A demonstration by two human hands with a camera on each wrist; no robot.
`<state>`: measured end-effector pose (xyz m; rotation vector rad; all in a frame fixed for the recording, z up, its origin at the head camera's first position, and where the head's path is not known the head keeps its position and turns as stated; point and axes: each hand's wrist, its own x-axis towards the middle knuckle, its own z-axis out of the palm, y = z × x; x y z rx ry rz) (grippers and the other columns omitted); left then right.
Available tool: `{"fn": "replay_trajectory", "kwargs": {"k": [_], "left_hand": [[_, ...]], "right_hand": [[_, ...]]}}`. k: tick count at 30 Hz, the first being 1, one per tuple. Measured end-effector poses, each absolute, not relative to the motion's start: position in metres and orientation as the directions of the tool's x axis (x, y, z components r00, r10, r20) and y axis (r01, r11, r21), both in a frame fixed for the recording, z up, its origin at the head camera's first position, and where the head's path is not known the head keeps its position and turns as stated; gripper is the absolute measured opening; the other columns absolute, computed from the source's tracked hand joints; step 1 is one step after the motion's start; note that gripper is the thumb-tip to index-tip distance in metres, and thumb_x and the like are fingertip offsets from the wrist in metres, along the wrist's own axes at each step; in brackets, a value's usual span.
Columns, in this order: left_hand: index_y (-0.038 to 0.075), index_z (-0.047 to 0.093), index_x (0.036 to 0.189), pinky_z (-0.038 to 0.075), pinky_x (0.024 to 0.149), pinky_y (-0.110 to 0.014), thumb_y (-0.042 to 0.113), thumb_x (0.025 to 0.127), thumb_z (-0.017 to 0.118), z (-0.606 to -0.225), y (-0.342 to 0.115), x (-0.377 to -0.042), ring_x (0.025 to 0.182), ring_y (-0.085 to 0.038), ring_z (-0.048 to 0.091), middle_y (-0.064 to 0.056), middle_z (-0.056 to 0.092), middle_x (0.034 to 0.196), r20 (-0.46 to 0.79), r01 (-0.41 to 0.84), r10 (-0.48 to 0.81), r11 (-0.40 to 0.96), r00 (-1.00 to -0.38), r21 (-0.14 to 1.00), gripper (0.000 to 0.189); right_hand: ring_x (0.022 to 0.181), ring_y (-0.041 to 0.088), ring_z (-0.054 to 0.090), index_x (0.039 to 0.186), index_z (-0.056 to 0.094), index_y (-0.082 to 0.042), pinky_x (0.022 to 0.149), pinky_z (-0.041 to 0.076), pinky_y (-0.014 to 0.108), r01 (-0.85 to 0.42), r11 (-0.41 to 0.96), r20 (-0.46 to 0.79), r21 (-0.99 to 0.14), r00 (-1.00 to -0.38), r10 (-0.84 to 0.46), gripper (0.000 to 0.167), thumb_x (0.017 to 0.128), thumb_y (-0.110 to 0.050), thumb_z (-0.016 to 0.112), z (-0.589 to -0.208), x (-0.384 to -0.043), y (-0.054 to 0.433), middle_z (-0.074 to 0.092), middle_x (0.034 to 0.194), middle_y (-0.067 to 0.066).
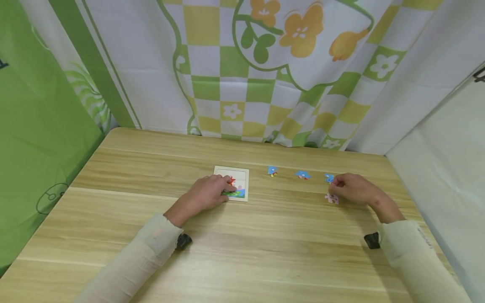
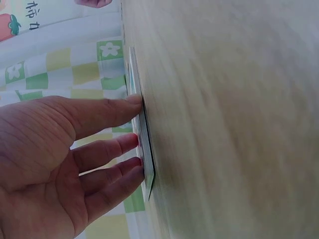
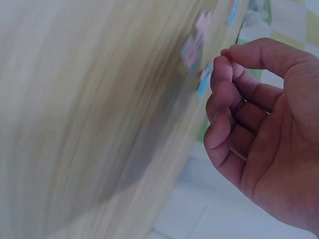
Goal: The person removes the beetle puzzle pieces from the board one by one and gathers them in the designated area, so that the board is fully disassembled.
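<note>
My left hand (image 1: 206, 191) lies over a square, pale-framed puzzle tray (image 1: 247, 185) and covers its left part. A picture with red, green and blue parts shows inside it. In the left wrist view the thumb and fairly straight fingertips touch the tray (image 2: 144, 144), seen edge-on. At the right my right hand (image 1: 356, 188) hovers over a blue puzzle piece (image 1: 329, 178) and a pink puzzle piece (image 1: 332, 198). Its fingers are curled, thumb and index tips together, and no piece shows between them in the right wrist view.
Two more blue puzzle pieces, one (image 1: 272, 170) near the tray and one (image 1: 303, 174) farther right, lie on the wooden table (image 1: 265, 248). A checked curtain (image 1: 235, 90) hangs at its far edge. Pale sheeting (image 1: 451, 139) stands along the right side.
</note>
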<state>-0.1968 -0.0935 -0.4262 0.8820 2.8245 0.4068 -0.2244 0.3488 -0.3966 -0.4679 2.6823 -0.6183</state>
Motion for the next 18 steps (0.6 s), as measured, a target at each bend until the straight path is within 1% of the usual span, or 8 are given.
{"fn": "replay_trajectory", "kwargs": {"k": [2,3,5,8,10,13,16,18], "left_hand": [[0.018,0.077,0.125,0.053,0.074,-0.039,0.015,0.091,0.081,-0.426,-0.093,-0.197,0.099,-0.025,0.065,0.001,0.067,0.11,-0.058,0.531,0.573,0.789,-0.818,0.309,0.035],[0.018,0.078,0.124,0.054,0.075,-0.04,0.014,0.09,0.081,-0.426,-0.093,-0.197,0.101,-0.026,0.066,0.001,0.07,0.113,-0.053,0.529,0.57,0.79,-0.82,0.312,0.035],[0.019,0.078,0.123,0.055,0.078,-0.044,0.014,0.089,0.082,-0.426,-0.093,-0.197,0.107,-0.028,0.067,-0.002,0.072,0.12,-0.048,0.52,0.561,0.793,-0.826,0.318,0.034],[0.02,0.079,0.122,0.056,0.08,-0.047,0.016,0.089,0.082,-0.426,-0.093,-0.196,0.114,-0.029,0.066,-0.002,0.07,0.129,-0.048,0.5,0.542,0.803,-0.839,0.325,0.034],[0.021,0.079,0.121,0.056,0.08,-0.049,0.017,0.089,0.082,-0.426,-0.093,-0.195,0.117,-0.029,0.066,0.0,0.069,0.131,-0.042,0.496,0.535,0.808,-0.844,0.319,0.032],[0.02,0.081,0.118,0.057,0.077,-0.048,0.018,0.088,0.083,-0.426,-0.092,-0.195,0.113,-0.028,0.068,0.001,0.072,0.125,-0.021,0.491,0.524,0.81,-0.851,0.32,0.029],[0.019,0.082,0.113,0.058,0.074,-0.046,0.018,0.087,0.084,-0.427,-0.091,-0.194,0.107,-0.026,0.07,-0.001,0.075,0.117,-0.005,0.485,0.515,0.811,-0.857,0.327,0.027],[0.018,0.083,0.111,0.058,0.072,-0.044,0.017,0.086,0.085,-0.427,-0.09,-0.194,0.103,-0.024,0.071,-0.002,0.075,0.114,-0.003,0.476,0.506,0.812,-0.862,0.337,0.025]], "right_hand": [[0.076,0.02,0.062,0.099,0.071,-0.005,0.075,0.049,0.038,-0.234,0.832,-0.262,-0.503,-0.876,-0.405,0.02,0.105,-0.02,0.06,-0.394,-0.223,0.342,0.069,0.086,0.002],[0.075,0.022,0.063,0.1,0.071,-0.004,0.073,0.051,0.038,-0.221,0.817,-0.273,-0.533,-0.869,-0.413,0.02,0.105,-0.019,0.059,-0.392,-0.221,0.337,0.069,0.085,0.004],[0.069,0.026,0.064,0.103,0.07,0.0,0.067,0.053,0.037,-0.199,0.784,-0.292,-0.589,-0.852,-0.435,0.021,0.106,-0.018,0.058,-0.389,-0.22,0.328,0.068,0.082,0.008],[0.063,0.026,0.059,0.107,0.069,0.0,0.054,0.05,0.034,-0.22,0.762,-0.283,-0.608,-0.838,-0.467,0.022,0.107,-0.018,0.057,-0.385,-0.218,0.313,0.066,0.083,0.01],[0.059,0.024,0.057,0.107,0.069,-0.001,0.05,0.048,0.032,-0.249,0.753,-0.265,-0.61,-0.831,-0.489,0.021,0.107,-0.018,0.057,-0.384,-0.218,0.302,0.066,0.085,0.011],[0.066,0.018,0.058,0.105,0.071,-0.003,0.058,0.05,0.031,-0.349,0.741,-0.201,-0.574,-0.817,-0.54,0.018,0.106,-0.017,0.059,-0.384,-0.219,0.288,0.068,0.09,0.007],[0.078,0.014,0.062,0.103,0.072,-0.005,0.07,0.052,0.034,-0.436,0.717,-0.143,-0.544,-0.794,-0.591,0.015,0.104,-0.014,0.06,-0.385,-0.221,0.272,0.07,0.093,0.003],[0.083,0.013,0.063,0.102,0.072,-0.006,0.073,0.052,0.036,-0.468,0.701,-0.12,-0.537,-0.781,-0.613,0.014,0.103,-0.013,0.061,-0.385,-0.223,0.259,0.07,0.093,0.002]]}}
